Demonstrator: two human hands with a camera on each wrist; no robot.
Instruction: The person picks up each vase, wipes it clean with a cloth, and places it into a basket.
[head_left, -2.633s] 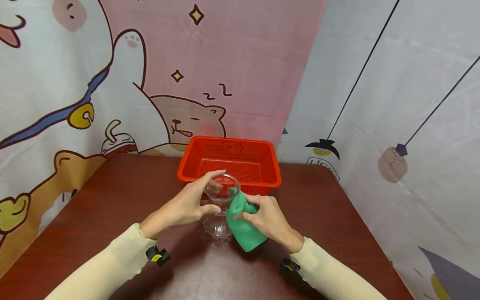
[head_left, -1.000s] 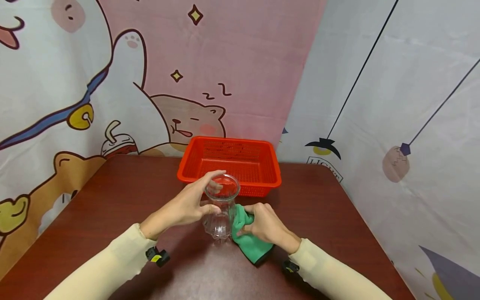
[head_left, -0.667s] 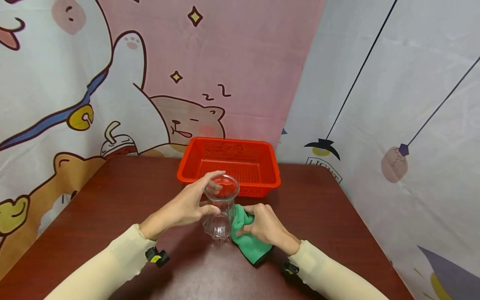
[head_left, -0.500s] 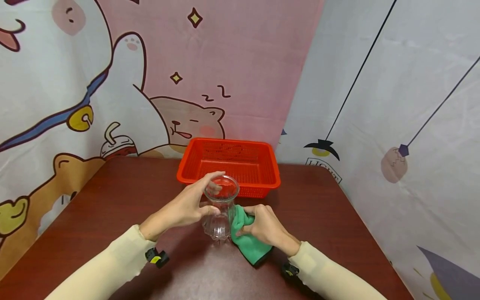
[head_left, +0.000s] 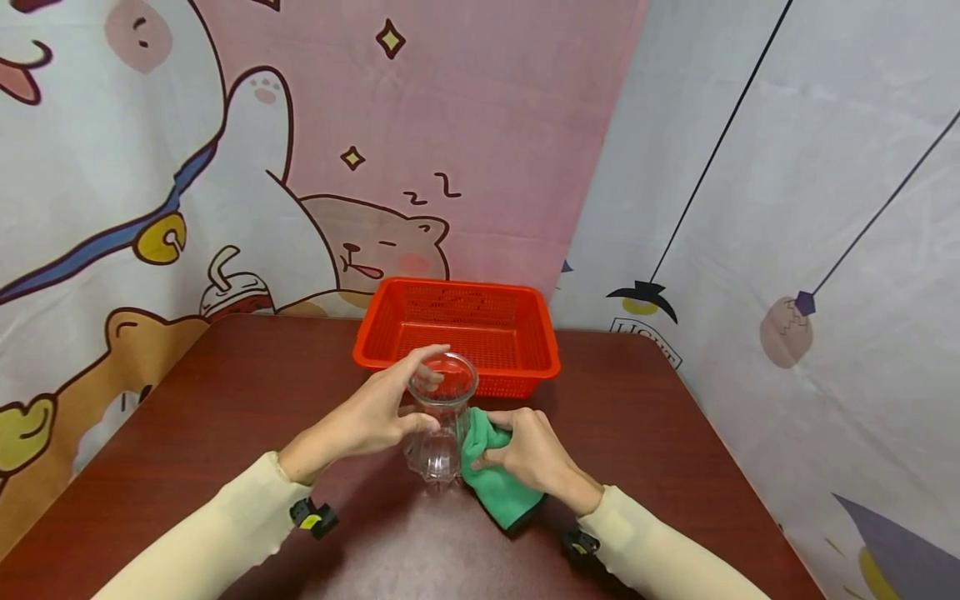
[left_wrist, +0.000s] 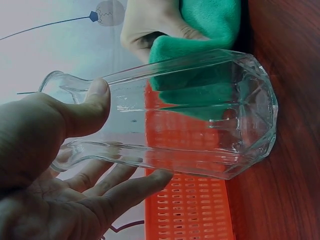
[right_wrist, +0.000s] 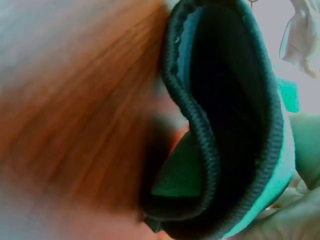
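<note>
Hands (head_left: 375,412) (head_left: 536,450), two, hold one vase (head_left: 435,454), one cloth (head_left: 504,493).

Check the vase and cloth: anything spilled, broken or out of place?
Nothing stands out. The vase is upright in the left hand, with no crack or spill showing; the right hand holds the cloth beside it; the basket sits behind.

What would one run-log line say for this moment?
left hand: grips glass vase; right hand: holds green cloth against vase; red basket: beyond vase
</note>
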